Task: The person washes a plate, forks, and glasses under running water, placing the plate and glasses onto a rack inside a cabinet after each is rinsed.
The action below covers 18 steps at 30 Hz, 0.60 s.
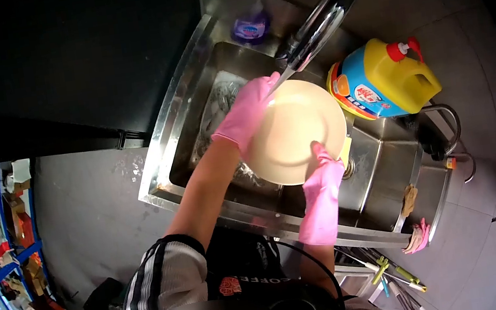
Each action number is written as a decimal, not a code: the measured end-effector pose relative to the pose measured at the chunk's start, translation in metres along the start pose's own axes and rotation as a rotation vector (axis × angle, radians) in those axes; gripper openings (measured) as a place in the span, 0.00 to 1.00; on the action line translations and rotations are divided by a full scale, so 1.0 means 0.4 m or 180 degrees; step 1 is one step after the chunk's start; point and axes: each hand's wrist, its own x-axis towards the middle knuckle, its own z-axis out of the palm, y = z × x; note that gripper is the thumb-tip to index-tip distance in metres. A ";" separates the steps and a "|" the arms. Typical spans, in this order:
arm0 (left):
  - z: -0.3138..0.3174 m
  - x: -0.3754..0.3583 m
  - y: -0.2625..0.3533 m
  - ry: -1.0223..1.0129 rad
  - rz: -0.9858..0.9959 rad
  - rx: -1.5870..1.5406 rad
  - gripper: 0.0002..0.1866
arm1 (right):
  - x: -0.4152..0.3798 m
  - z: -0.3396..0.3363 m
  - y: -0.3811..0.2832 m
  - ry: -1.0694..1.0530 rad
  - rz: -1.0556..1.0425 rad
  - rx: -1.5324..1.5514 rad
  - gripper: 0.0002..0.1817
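Note:
Both my hands wear pink rubber gloves. Between them a large cream plate [288, 127] is tilted over the steel sink, its inner face toward me. My left hand [247, 114] is closed along the upper left rim, fingers stretched toward the tap. At the lower right rim my right hand [324, 179] grips the plate, thumb on the face and the other fingers hidden beneath. Water runs from the chrome tap [319, 27] onto the plate's top edge by my left fingertips. A small yellow piece [346, 149] shows beside the rim near my right hand.
Suds and wet items [223, 92] lie in the left basin. A yellow detergent jug [377, 83] with a red pump stands behind the sink, right of the tap; a purple bottle [251, 27] stands left. A brown sponge [409, 200] and pink glove [418, 237] lie at the sink's right end.

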 end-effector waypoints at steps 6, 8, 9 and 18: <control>-0.117 -0.046 -0.097 -0.1277 -0.0578 -0.2024 0.19 | 0.094 -0.019 -0.012 -0.0634 0.0648 0.0233 0.24; -0.154 -0.062 -0.140 -0.0772 -0.0891 -0.1899 0.21 | 0.087 0.029 -0.028 -0.0808 0.0845 0.0117 0.24; -0.157 -0.107 -0.110 -0.0481 -0.0783 -0.1812 0.21 | 0.093 0.047 -0.022 -0.0998 0.0702 -0.0033 0.23; -0.172 -0.262 -0.059 0.1095 -0.0143 -0.1394 0.23 | 0.161 0.272 0.263 -0.0220 -0.3187 -0.3296 0.25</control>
